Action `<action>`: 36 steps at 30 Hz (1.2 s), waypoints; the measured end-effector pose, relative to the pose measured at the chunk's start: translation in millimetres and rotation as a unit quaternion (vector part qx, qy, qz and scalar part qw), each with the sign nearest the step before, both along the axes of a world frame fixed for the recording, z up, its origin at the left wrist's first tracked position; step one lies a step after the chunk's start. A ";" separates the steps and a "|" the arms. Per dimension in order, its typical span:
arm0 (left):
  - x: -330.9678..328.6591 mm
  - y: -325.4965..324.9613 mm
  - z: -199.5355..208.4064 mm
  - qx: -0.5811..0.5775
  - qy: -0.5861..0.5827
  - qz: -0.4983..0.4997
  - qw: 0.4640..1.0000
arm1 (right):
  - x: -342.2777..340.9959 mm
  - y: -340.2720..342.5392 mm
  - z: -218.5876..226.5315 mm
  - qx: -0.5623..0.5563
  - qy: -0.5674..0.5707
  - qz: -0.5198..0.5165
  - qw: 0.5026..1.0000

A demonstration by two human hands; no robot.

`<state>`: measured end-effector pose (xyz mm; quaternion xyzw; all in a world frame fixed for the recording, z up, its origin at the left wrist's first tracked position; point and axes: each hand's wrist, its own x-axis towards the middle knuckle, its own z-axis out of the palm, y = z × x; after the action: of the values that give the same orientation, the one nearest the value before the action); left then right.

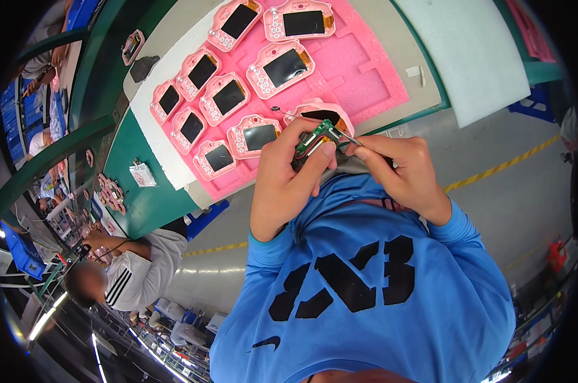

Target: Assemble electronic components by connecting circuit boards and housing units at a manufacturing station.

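Observation:
My left hand (284, 180) is closed around a small part with a green circuit board (314, 135) and thin wires, held close to my chest. My right hand (400, 169) pinches a thin metal tool (345, 135), its tip touching the board. Just beyond my hands a pink housing with a dark opening (324, 113) lies at the near edge of a pink foam tray (359, 70). Several pink toy-camera shells with black screens (284, 67) sit in the tray's pockets.
The tray rests on a white foam sheet (167, 51) on a green-edged workbench (145, 198). Another white foam slab (474, 51) lies to the right. A small white packet (142, 173) sits on the bench. A seated person in a striped white shirt (135, 274) works at the left.

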<state>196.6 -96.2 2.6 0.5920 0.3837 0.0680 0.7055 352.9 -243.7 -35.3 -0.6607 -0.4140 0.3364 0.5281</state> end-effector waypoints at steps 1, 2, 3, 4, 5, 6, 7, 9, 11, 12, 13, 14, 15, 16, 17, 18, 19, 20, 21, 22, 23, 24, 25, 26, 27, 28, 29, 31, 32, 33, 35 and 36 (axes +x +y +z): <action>-0.5 -0.5 -0.4 0.003 -0.004 0.000 1.000 | 0.5 -0.4 -0.2 0.001 0.004 0.003 1.000; -0.9 -0.9 -0.9 0.006 -0.008 -0.001 1.000 | 0.8 -0.8 -0.5 0.002 0.008 0.006 1.000; -1.2 -1.2 -1.2 0.009 -0.012 -0.001 1.000 | 0.9 -0.9 -0.6 0.003 0.012 0.010 1.000; -1.0 -1.6 -1.6 0.009 -0.013 -0.001 1.000 | 0.4 -0.9 -1.2 0.003 0.012 0.010 1.000; -0.7 -1.9 -1.9 0.010 -0.008 0.000 1.000 | -0.8 -0.9 -2.5 0.008 -0.006 0.003 1.000; -0.3 -2.2 -2.2 0.010 -0.003 0.000 1.000 | -2.3 -0.9 -4.2 0.013 -0.025 -0.003 1.000; 0.1 -2.6 -2.5 0.011 0.001 0.001 1.000 | -3.5 -0.9 -5.5 0.019 -0.043 -0.010 0.999; 0.1 -3.5 -3.3 0.011 0.006 0.002 1.000 | -3.4 -1.3 -5.3 0.024 -0.061 -0.016 0.998; -0.9 -4.5 -5.0 0.012 0.001 0.003 1.000 | 0.4 -2.5 -1.4 -0.003 -0.004 -0.001 1.000; -1.4 -5.1 -5.8 0.012 -0.002 0.004 1.000 | 2.1 -3.1 0.4 -0.017 0.024 0.007 1.000; -1.5 -5.8 -6.5 0.012 -0.005 0.005 1.000 | 2.7 -3.6 1.2 -0.031 0.053 0.014 0.998; -1.0 -6.9 -6.9 0.012 -0.005 0.005 1.000 | 2.5 -4.2 1.2 -0.031 0.053 0.014 0.998; -0.2 -8.7 -7.4 0.009 -0.009 0.017 1.000 | 2.0 -4.9 1.2 -0.031 0.059 0.014 0.998; 0.7 -10.8 -8.0 0.007 -0.013 0.029 0.999 | 1.4 -5.6 1.0 -0.031 0.065 0.015 0.997; 1.5 -13.0 -8.6 0.004 -0.017 0.041 0.999 | 0.8 -6.4 0.9 -0.031 0.071 0.016 0.997; 2.1 -14.9 -9.1 0.001 -0.021 0.053 0.998 | 0.4 -7.0 0.7 -0.031 0.077 0.017 0.996; 3.4 -16.0 -8.3 0.001 -0.020 0.053 0.998 | 0.3 -7.1 0.7 -0.030 0.077 0.017 0.996; 5.4 -16.9 -6.3 0.005 -0.012 0.063 0.998 | 0.1 -7.3 0.6 -0.028 0.074 0.019 0.997; 7.5 -17.6 -3.9 0.009 -0.004 0.074 0.997 | -0.1 -7.5 0.6 -0.026 0.070 0.022 0.997; 9.1 -18.5 -1.8 0.013 0.005 0.084 0.996 | -0.5 -7.7 0.3 -0.024 0.067 0.025 0.997; 9.7 -19.6 -1.1 0.017 0.014 0.095 0.995 | -1.0 -8.0 0.0 -0.022 0.064 0.029 0.997; 10.1 -20.7 -1.4 0.018 0.014 0.094 0.995 | -0.9 -8.4 0.3 -0.021 0.064 0.028 0.997; 9.8 -22.3 -2.1 0.026 0.010 0.099 0.995 | -1.4 -9.2 0.9 -0.016 0.061 0.029 0.998; 9.2 -23.9 -2.9 0.035 0.006 0.105 0.994 | -1.9 -10.4 1.5 -0.011 0.057 0.030 0.998; 8.8 -25.1 -3.5 0.044 0.003 0.109 0.993 | -2.4 -11.4 2.1 -0.006 0.054 0.031 0.998; 9.1 -25.6 -3.6 0.052 -0.001 0.114 0.992 | -2.4 -12.1 2.5 -0.001 0.051 0.032 0.998; 9.3 -24.9 -3.5 0.052 0.001 0.113 0.992 | -1.0 -12.9 3.5 -0.001 0.052 0.031 0.998; 9.6 -18.0 -2.4 0.007 0.008 0.097 0.995 | 6.6 -13.3 10.6 -0.036 0.121 0.042 0.991; 10.0 -14.3 -1.6 -0.016 0.012 0.089 0.996 | 10.6 -13.7 13.7 -0.052 0.155 0.047 0.985; 10.4 -12.3 -0.9 -0.038 0.015 0.080 0.996 | 13.1 -14.5 14.7 -0.069 0.188 0.052 0.978; 11.5 -10.8 -0.7 -0.050 -0.010 0.086 0.995 | 22.8 -22.6 9.3 -0.060 0.177 0.036 0.982; 11.0 -10.6 -0.1 -0.062 -0.034 0.096 0.993 | 29.0 -28.7 5.7 -0.052 0.167 0.025 0.984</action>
<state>207.6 -106.8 2.5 0.5052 0.4181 0.1315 0.7434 381.9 -272.5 -29.6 -0.6112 -0.3188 0.4762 0.5460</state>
